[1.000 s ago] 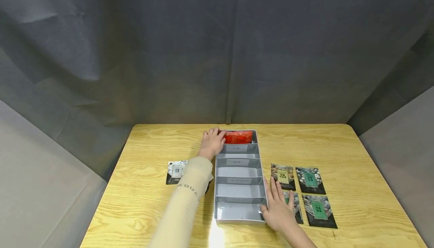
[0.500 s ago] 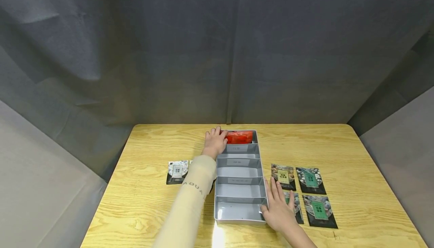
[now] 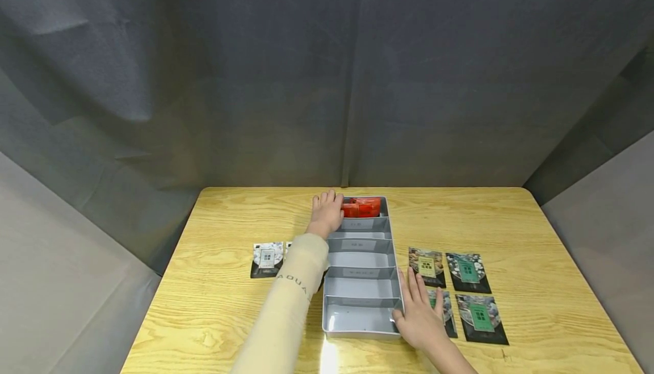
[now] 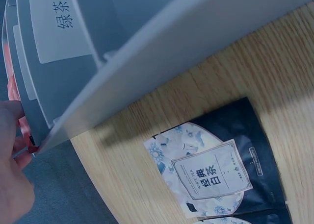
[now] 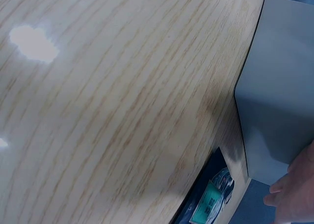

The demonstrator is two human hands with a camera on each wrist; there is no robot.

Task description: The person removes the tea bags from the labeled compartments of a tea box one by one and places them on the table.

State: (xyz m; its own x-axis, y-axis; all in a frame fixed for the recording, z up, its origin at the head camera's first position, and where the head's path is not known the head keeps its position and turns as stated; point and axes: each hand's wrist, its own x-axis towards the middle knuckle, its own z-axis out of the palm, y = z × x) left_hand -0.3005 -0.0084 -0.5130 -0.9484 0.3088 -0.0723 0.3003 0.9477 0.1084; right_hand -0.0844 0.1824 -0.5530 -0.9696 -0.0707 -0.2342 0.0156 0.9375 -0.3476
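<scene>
A grey divided box (image 3: 363, 334) stands lengthwise on the table, with paper labels on its dividers. Red tea packets (image 3: 368, 208) lie in its farthest compartment. My left hand (image 3: 327, 212) reaches over that compartment's left end; in the left wrist view, its fingers (image 4: 12, 131) pinch the end of a red packet (image 4: 25, 131) by the box corner. My right hand (image 3: 421, 317) rests with spread, straight fingers against the box's near right side, its thumb over the rim. Beneath those fingers, a green-labelled packet (image 3: 449, 314) is partly covered.
Left of the box lies a white tea packet (image 3: 267, 259), with another (image 3: 288, 244) mostly hidden by the left sleeve. To the right are a yellow-labelled packet (image 3: 426, 266) and green-labelled packets (image 3: 468, 272). A dark curtain (image 3: 347, 79) hangs behind the table.
My left hand has shifted slightly right along the far compartment, and the red packets there now sit differently, two pieces showing apart. The right hand and the box stay put.
</scene>
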